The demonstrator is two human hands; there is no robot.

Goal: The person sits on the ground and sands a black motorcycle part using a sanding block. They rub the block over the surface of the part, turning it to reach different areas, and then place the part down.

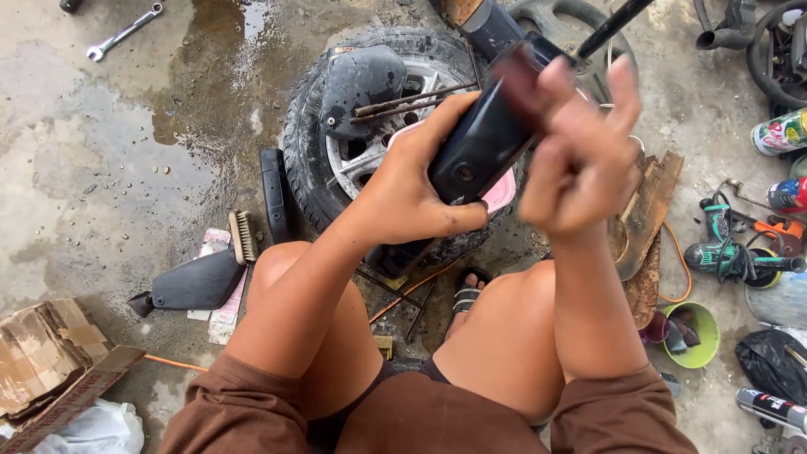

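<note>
- A glossy black plastic cover [483,143] sits in front of the person's knees, raised above a small tyre and wheel [370,126] that lies flat on the wet concrete floor [126,151].
- Its long axis runs on a slant, from lower left near the left hand up to the upper right under the right hand.
- The left hand [412,181] holds the cover's lower end, thumb along the underside, fingers wrapped over the top edge.
- The right hand [580,151] is blurred; it lies over the upper end, fingers loosely curled around a dark reddish scrap [521,80], and how tight the grip is I cannot tell.
- Both hands touch the cover; the left carries it.
- A pink piece [502,193] shows just behind the cover.
- Another black cover [197,284] and a brush [243,236] lie on the floor to the left, a spanner [124,32] farther off.
- To the right: a green power tool [731,256], spray cans [780,133], a green bowl [702,336].
</note>
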